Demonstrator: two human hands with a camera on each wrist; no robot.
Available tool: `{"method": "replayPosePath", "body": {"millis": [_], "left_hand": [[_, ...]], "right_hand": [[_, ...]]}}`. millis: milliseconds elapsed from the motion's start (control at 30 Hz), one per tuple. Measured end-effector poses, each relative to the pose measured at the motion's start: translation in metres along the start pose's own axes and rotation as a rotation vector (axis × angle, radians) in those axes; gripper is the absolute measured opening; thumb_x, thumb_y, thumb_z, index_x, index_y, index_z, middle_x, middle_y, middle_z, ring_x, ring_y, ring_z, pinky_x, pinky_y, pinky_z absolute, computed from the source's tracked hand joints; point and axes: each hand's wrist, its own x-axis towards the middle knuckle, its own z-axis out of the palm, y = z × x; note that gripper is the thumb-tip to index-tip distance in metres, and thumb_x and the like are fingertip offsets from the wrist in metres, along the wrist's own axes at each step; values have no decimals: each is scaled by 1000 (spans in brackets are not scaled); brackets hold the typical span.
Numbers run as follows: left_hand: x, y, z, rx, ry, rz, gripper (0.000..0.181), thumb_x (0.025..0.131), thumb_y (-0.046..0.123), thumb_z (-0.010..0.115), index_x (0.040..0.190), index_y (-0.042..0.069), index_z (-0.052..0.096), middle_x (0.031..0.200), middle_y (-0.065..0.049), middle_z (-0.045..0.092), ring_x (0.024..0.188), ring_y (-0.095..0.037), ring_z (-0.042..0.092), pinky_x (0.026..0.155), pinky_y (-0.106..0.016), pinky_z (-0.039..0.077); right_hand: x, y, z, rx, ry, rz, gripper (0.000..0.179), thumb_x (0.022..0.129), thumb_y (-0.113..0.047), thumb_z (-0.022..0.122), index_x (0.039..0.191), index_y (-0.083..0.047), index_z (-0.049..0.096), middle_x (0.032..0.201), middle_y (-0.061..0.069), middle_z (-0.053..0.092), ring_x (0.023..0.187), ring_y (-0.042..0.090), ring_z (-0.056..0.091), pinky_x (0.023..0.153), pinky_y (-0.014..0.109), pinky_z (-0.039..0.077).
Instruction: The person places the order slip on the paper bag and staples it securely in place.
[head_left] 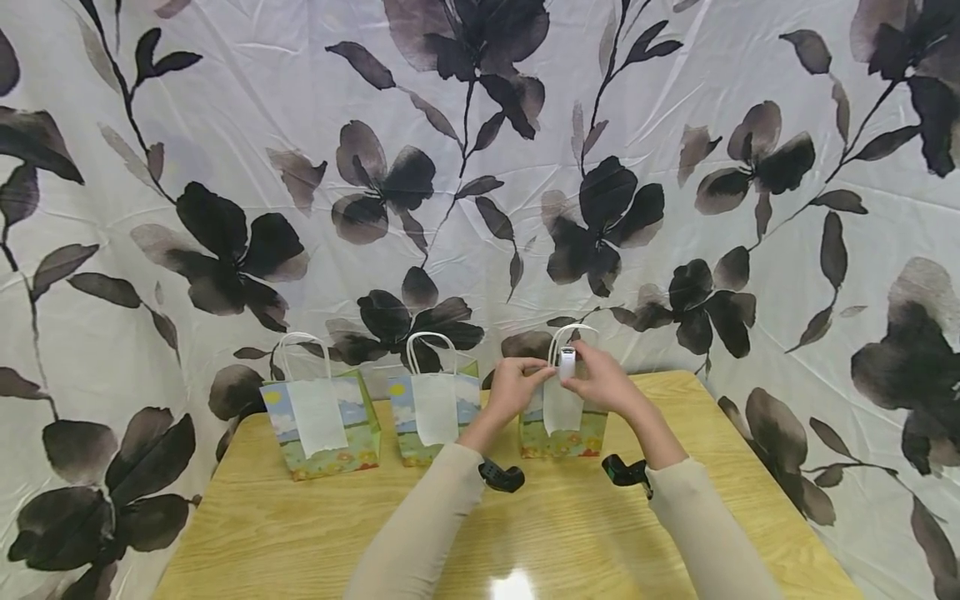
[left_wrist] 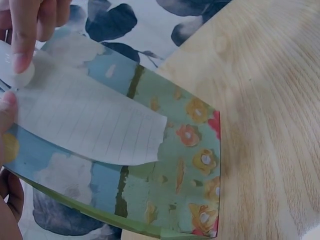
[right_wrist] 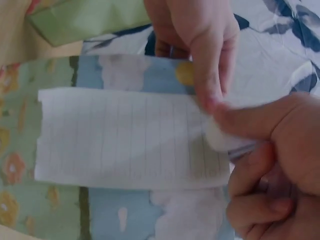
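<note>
My right hand [head_left: 606, 385] grips a small white stapler [head_left: 567, 364] at the top edge of the rightmost gift bag [head_left: 531, 440]. In the right wrist view the stapler's rounded white end [right_wrist: 220, 137] lies over the top of a torn strip of lined paper [right_wrist: 125, 137]. The strip hangs down the bag's front. My left hand [head_left: 517, 385] pinches the bag's top edge with the paper, thumb in front and fingers behind. The left wrist view shows that thumb [left_wrist: 6, 112] close to the stapler. Whether the stapler's jaws are pressed together is hidden.
Two similar bags stand upright to the left, the middle bag [head_left: 401, 433] and the left bag [head_left: 281, 421], each with a paper strip on its front. All are on a wooden table [head_left: 337, 533]. Behind hangs a floral cloth [head_left: 495, 275].
</note>
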Motion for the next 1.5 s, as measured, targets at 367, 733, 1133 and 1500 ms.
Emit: {"method": "replayPosePath", "body": {"millis": [367,733,1133,1500], "left_hand": [[-1,-3,-2,9,4,1,24,86,34,74,97,14,79,93,3,74,84,-10,66,71,-27,53],[-1,-2,0,-8,-7,2,22,86,31,74,97,12,79,91,3,74,81,-7,65,67,-24,51],[-2,1,-1,-30,-5,-2,22,87,29,73,98,10,79,90,0,73,52,-7,43,51,-22,38],[-2,-2,0,-45,-11,-24,22,87,29,73,100,11,78,90,1,73,42,-8,32,46,-23,35]], "right_hand": [[0,3,11,289,-82,45,47,95,-3,62,132,6,35,100,21,60,62,26,65,54,34,50],[-1,15,17,451,-56,-14,36,94,-1,62,127,5,47,113,23,55,78,32,62,54,35,50],[2,18,28,450,10,18,29,96,-7,62,120,3,50,98,16,59,67,26,57,54,35,49],[2,23,38,515,106,27,28,90,-6,71,112,2,56,82,13,62,59,26,64,54,43,55]]}}
